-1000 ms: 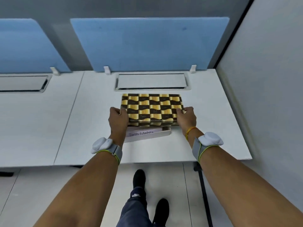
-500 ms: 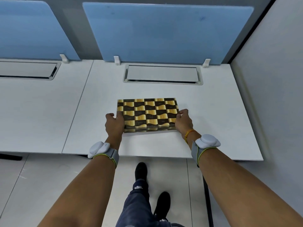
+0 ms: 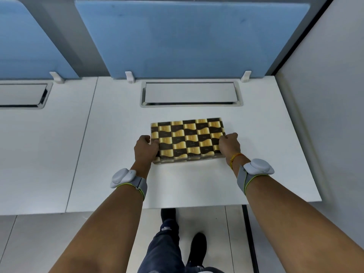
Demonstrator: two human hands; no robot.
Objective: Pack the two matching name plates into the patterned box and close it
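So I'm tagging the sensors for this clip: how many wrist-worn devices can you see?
2. One wrist device sits on the left forearm just behind the left hand; the other wrist device sits behind the right hand. Both hands grip the patterned box.

Bare desk around patterned box; divider panel behind.

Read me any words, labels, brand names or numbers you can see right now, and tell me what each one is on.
No text can be read in this view.
Patterned box: faint small marks on some dark squares of the lid, too small and blurred to read.
Wrist devices on both arms: no marking visible.
No name plate is in sight.
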